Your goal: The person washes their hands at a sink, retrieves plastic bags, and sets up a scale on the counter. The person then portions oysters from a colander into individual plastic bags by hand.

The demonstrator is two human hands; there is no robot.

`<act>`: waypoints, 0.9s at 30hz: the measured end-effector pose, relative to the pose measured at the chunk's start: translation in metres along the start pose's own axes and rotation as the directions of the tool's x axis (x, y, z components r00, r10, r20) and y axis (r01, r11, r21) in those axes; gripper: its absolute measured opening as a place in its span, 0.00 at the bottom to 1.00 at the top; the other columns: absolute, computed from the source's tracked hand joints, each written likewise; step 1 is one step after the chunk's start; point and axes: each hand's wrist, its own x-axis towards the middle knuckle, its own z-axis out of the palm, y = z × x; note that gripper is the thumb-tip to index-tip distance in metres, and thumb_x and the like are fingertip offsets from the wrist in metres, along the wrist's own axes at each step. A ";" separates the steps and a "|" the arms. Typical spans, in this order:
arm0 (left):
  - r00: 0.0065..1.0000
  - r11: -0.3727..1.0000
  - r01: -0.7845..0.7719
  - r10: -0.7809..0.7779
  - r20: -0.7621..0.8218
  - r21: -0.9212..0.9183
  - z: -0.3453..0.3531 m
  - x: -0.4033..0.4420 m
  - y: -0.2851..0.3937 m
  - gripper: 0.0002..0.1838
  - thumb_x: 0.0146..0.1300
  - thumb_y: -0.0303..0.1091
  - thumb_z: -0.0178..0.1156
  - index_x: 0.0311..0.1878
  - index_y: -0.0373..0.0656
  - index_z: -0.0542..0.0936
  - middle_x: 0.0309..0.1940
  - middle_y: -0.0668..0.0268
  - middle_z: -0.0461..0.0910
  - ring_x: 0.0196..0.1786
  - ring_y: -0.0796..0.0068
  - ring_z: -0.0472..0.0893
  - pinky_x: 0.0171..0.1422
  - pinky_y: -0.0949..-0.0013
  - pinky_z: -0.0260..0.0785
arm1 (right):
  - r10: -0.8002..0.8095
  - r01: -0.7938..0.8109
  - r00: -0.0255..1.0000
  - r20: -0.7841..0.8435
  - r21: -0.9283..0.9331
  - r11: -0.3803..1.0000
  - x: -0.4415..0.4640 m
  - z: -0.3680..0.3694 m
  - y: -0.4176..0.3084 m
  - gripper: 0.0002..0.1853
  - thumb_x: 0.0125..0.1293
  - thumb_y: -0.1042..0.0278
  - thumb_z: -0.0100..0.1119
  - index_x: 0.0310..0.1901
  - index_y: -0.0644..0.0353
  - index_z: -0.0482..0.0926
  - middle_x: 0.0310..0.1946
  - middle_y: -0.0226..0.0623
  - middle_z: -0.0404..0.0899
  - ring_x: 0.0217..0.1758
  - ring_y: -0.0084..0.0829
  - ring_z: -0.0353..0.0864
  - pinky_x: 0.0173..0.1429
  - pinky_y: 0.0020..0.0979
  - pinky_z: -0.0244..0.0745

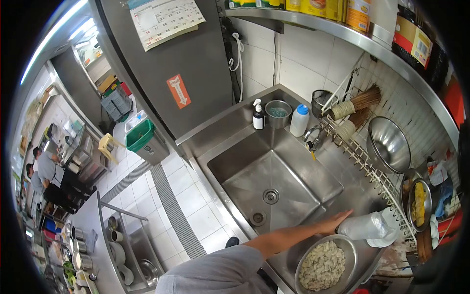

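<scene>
My left hand (335,223) reaches from a grey sleeve across the steel counter beside the sink (245,183). Its visible fingers are stretched out, close against the end of a clear plastic container or bag (361,227) lying on its side. Whether the hand touches it, I cannot tell. White plastic pieces (387,226) lie just behind. Below my forearm stands a steel bowl (353,262) filled with pale chopped pieces (320,267) that I cannot identify. My right hand is out of view.
Along the sink's back stand a pump bottle (258,117), a steel pot (278,117), a blue-capped bottle (299,122) and a faucet (313,139). A wire rack (367,169) holds brushes and a steel bowl (389,144). A green-lined bin (142,139) stands left; two people (49,171) work farther away.
</scene>
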 end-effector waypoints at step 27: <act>0.465 0.960 0.082 -0.275 -0.842 -0.269 -0.264 -0.389 0.083 0.22 0.69 0.26 0.63 0.64 0.33 0.74 0.46 0.59 0.82 0.47 0.72 0.82 0.56 0.69 0.74 | -0.907 0.856 0.415 0.066 -0.366 0.365 0.077 0.214 -0.423 0.20 0.61 0.79 0.68 0.56 0.65 0.80 0.38 0.42 0.84 0.35 0.30 0.84 0.42 0.29 0.79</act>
